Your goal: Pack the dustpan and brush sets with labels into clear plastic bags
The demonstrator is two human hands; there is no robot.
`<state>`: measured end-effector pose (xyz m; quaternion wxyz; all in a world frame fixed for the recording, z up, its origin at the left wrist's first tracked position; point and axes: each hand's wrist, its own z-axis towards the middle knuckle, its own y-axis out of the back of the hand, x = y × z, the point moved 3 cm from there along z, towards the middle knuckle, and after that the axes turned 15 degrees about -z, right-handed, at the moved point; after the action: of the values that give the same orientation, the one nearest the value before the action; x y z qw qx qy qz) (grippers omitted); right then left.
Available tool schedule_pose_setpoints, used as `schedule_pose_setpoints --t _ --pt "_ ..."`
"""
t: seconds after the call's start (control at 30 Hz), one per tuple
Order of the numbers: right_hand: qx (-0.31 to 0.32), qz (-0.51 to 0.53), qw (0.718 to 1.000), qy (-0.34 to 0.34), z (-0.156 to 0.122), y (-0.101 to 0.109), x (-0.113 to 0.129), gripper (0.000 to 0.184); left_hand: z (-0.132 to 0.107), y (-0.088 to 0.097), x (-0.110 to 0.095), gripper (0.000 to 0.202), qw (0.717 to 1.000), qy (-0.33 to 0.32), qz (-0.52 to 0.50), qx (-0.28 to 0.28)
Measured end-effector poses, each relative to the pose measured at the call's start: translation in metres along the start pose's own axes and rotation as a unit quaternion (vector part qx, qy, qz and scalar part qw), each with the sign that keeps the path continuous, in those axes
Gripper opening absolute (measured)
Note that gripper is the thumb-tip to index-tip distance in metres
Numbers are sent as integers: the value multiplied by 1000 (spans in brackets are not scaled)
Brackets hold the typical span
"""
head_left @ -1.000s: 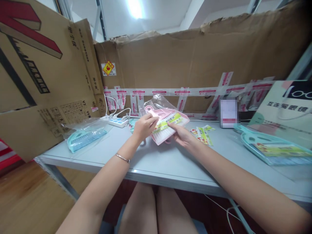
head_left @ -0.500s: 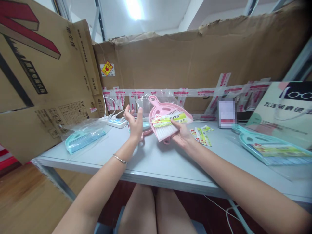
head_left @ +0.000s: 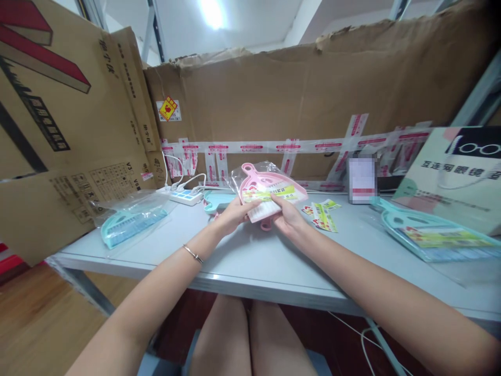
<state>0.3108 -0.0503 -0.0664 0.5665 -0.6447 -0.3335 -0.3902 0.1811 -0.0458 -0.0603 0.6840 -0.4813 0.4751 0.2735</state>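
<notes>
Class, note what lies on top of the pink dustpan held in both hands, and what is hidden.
A white-bristled brush and a yellow-green label lie on the pink dustpan. The left hand and right hand cover part of its bristles.

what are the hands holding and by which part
Both hold the pink dustpan-and-brush set by its wide bristle end: left hand at the left corner, right hand at the right.

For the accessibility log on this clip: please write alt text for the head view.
The left hand and right hand hold a pink plastic dustpan-and-brush set with a yellow-green label over a pale grey table. A bagged teal dustpan set lies at far left, another at far right, before a brown cardboard wall.
</notes>
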Motion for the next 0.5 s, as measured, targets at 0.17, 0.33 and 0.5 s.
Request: schedule_pose_setpoints --t 0.17,0.33,0.5 --pt "-4 -40 999 -2 3 2 1 15 7 10 0 47 1000 -19 -22 -2" --pt "-30 -124 992 -14 12 16 11 6 11 20 -7 43 999 -25 -27 4" --pt "-20 -270 962 -37 22 37 16 21 11 33 -13 37 998 7 -4 -59"
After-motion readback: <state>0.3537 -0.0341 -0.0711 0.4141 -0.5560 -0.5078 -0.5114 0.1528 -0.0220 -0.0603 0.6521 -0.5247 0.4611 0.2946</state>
